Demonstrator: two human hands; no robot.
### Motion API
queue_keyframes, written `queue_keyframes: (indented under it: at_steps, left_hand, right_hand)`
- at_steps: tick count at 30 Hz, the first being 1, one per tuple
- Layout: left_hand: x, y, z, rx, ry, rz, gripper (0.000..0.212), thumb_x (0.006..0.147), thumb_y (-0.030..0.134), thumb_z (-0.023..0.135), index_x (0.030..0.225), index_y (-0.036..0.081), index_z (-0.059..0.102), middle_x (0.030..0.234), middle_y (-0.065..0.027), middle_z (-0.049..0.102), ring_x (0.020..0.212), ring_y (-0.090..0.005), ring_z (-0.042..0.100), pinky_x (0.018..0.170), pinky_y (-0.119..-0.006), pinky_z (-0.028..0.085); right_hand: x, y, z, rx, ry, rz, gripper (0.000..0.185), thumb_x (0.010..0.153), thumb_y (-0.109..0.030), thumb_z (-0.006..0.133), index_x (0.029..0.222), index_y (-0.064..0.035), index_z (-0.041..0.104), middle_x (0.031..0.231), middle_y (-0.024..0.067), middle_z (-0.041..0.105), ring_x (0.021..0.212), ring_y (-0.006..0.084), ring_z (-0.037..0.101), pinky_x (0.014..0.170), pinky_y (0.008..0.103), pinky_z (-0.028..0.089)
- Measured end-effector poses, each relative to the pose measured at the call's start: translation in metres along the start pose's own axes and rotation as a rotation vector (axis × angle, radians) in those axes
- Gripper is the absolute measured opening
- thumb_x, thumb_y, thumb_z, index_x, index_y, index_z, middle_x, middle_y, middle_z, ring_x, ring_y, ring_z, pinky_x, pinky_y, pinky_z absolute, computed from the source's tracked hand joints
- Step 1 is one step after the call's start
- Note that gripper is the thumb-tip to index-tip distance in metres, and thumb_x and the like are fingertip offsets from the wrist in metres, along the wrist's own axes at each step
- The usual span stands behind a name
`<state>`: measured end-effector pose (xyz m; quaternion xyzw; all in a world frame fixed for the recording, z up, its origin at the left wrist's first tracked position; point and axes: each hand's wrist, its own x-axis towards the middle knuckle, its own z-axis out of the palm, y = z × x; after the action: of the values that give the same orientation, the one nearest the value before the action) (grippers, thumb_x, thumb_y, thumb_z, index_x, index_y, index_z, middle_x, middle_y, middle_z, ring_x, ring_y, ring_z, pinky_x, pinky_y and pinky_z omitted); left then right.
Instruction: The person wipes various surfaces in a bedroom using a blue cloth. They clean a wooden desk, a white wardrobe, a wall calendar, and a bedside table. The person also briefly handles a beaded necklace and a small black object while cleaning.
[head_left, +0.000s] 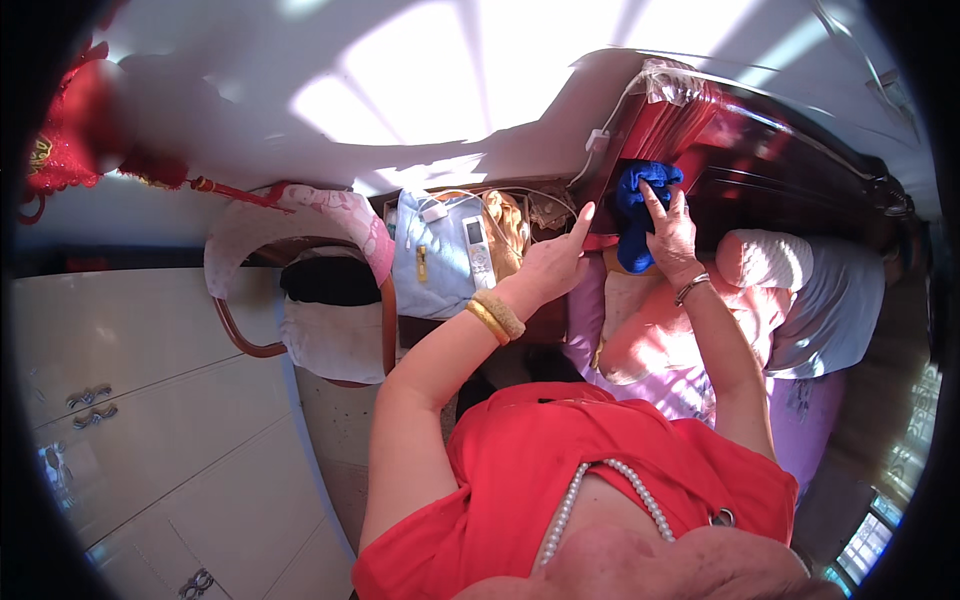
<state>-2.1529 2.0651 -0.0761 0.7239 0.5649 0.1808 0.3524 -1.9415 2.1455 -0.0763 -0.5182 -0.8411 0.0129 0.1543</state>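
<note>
My right hand (671, 232) presses a bunched blue cloth (636, 251) against the glossy dark-red wooden headboard (664, 131). Its fingers spread over the cloth, and part of the cloth hangs below them. Close to the headboard's left side is my left hand (553, 264), with the index finger stretched out and nothing visible in it. Whether that hand touches the wood I cannot tell. Below the headboard lie a pink pillow (652, 337) and a rolled white-and-pink pillow (769, 259) on the bed.
Left of the bed, a nightstand bears a light-blue towel (420, 281), a white remote control (478, 247), a brown cloth (504, 217) and a charger cable. Beside it stands a chair with a white seat cover (334, 337). A pale cabinet (150, 390) fills the left. A white cord runs along the headboard.
</note>
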Motion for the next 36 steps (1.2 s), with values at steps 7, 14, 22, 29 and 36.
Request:
queue_keyframes:
  at_steps: [7,14,22,29,36]
  left_hand:
    - [-0.197,-0.115,0.048,-0.073,-0.173,-0.672,0.069,0.077,0.019,0.058,0.135,0.007,0.025,0.087,-0.0130,0.063,0.085,-0.0317,0.060,0.075,-0.043,0.047]
    - [-0.289,-0.142,0.075,-0.069,-0.346,-0.758,0.063,0.078,0.025,0.059,0.132,0.008,0.031,0.099,-0.0192,0.061,0.095,-0.0344,0.057,0.082,-0.044,0.046]
    - [-0.270,-0.169,0.022,-0.009,-0.230,-0.334,0.055,0.077,0.020,0.060,0.126,0.007,0.038,0.090,-0.0161,0.061,0.085,-0.0332,0.059,0.073,-0.043,0.048]
    - [-0.330,-0.209,0.006,0.009,-0.299,-0.261,0.056,0.077,0.023,0.060,0.126,0.008,0.038,0.088,-0.0153,0.062,0.084,-0.0336,0.059,0.073,-0.043,0.048]
    - [-0.368,-0.227,0.021,-0.053,-0.355,-0.386,0.059,0.076,0.023,0.062,0.127,0.009,0.038,0.091,-0.0176,0.061,0.087,-0.0349,0.059,0.076,-0.043,0.048]
  right_hand:
    - [-0.032,-0.006,0.035,-0.058,-0.523,0.129,0.062,0.068,-0.003,0.055,0.123,-0.0271,0.046,0.117,0.0208,0.042,0.096,0.0387,0.053,0.078,0.0422,0.049]
    - [-0.096,-0.033,0.086,0.129,-0.774,0.306,0.054,0.069,-0.008,0.054,0.121,-0.0214,0.050,0.112,0.0180,0.047,0.100,0.0369,0.053,0.082,0.0437,0.046]
    - [-0.137,-0.121,0.054,0.188,-0.581,0.301,0.054,0.068,-0.012,0.063,0.120,-0.0091,0.049,0.103,0.0210,0.054,0.100,0.0369,0.051,0.087,0.0401,0.042]
    - [-0.187,-0.182,0.057,0.145,-0.686,0.338,0.053,0.070,-0.017,0.063,0.121,-0.0164,0.048,0.107,0.0186,0.050,0.100,0.0355,0.052,0.087,0.0407,0.043]
    - [-0.188,-0.210,0.048,0.191,-0.751,0.381,0.051,0.069,-0.012,0.059,0.119,-0.0125,0.050,0.105,0.0207,0.054,0.099,0.0363,0.053,0.087,0.0409,0.044]
